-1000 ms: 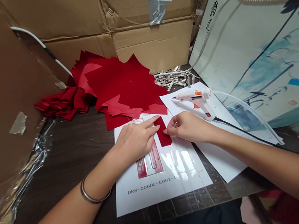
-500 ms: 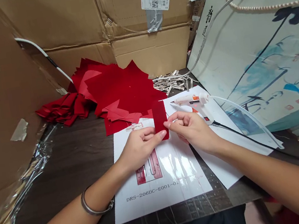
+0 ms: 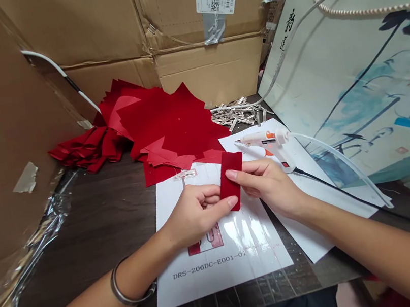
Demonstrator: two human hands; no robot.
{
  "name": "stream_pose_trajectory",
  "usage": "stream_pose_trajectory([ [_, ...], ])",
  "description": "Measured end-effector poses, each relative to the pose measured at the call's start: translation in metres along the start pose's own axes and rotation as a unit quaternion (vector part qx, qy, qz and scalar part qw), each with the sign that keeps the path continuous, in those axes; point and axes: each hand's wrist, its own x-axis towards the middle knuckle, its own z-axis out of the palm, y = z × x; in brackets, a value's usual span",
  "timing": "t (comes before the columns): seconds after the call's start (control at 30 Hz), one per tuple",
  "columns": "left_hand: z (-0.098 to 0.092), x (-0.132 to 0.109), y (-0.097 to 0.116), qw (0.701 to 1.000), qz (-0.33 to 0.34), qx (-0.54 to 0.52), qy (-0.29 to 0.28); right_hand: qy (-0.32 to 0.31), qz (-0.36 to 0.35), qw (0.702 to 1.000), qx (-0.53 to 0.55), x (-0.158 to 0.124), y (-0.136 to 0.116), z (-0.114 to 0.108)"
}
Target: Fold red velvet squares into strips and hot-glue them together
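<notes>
Between my two hands is a narrow strip of red velvety fabric, held above a printed sheet. My left hand pinches its lower left side, thumb across the front. My right hand grips the right edge, with the thumb on its face and the fingers behind. Beyond the strip lies a pile of red fabric pieces. A small metal hair clip rests at the top of the sheet.
A white hot glue gun lies to the right on white paper, its black cord running right. Metal clips are heaped at the back. Folded red pieces sit at left. Cardboard and a painted paper bag border the table.
The strip has come nearer to me and slightly right, and it now tilts. My right thumb has shifted from the strip's edge onto its face.
</notes>
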Motion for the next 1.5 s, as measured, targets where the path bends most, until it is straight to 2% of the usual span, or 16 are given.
stream_pose_trajectory([
  [0.17,0.001,0.001,0.003,0.999,-0.021,0.031,0.006,0.020,-0.008,1.000,-0.001,0.001,-0.001,-0.001],
  [0.37,0.003,-0.003,0.008,0.996,-0.079,0.023,-0.043,0.046,0.006,0.998,0.043,0.001,-0.001,-0.005],
  [0.67,0.003,-0.001,0.006,0.997,-0.048,0.047,-0.028,0.064,0.027,0.996,0.064,0.000,0.000,-0.007],
  [0.83,0.003,-0.001,0.002,0.997,-0.059,0.040,-0.024,0.068,0.018,0.996,0.059,0.001,0.001,-0.007],
  [1.07,0.002,-0.002,0.008,0.995,-0.083,0.031,-0.042,0.044,0.013,0.999,0.016,0.000,-0.001,-0.007],
  [1.17,0.003,-0.002,0.009,0.995,-0.093,0.017,-0.042,0.055,0.016,0.998,0.019,0.000,-0.001,-0.009],
  [1.5,0.002,-0.001,0.011,0.997,-0.067,0.018,-0.022,0.062,0.012,0.997,0.037,0.000,-0.002,-0.006],
])
